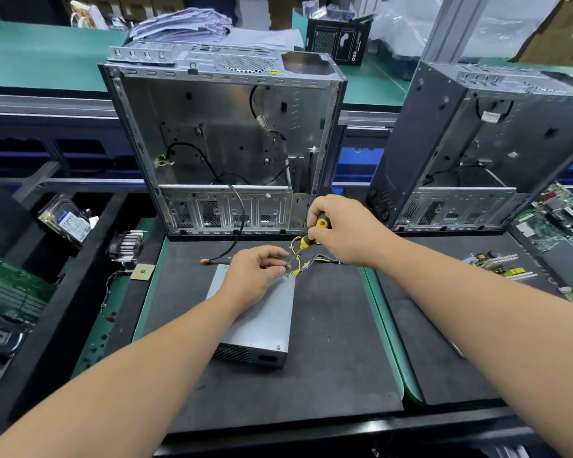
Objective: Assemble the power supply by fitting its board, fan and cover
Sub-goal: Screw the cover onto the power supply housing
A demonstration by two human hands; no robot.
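1. One desk with a dark mat carries everything; a second dark mat lies to its right past a green edge.
2. Two open computer cases stand at the back: a silver one in the middle, side panel off, with black cables hanging inside, and a darker one to the right, tilted.
3. One power supply, a closed grey metal box, lies flat on the mat in front of the silver case, its vented end toward the person. One bundle of yellow and purple wires comes out of its far end.
4. Two circuit boards show at the edges: a green one at the left, another at the right.
5. Two bare hands are in view. The left hand rests on the far end of the power supply, fingers curled, pinching the thin shaft near the far right corner.
6. The right hand is raised above it, fingers wrapped round the handle of one yellow-and-black screwdriver, which slants down and left, its tip at the box's far right corner.
7. One small square chip lies left of the box.
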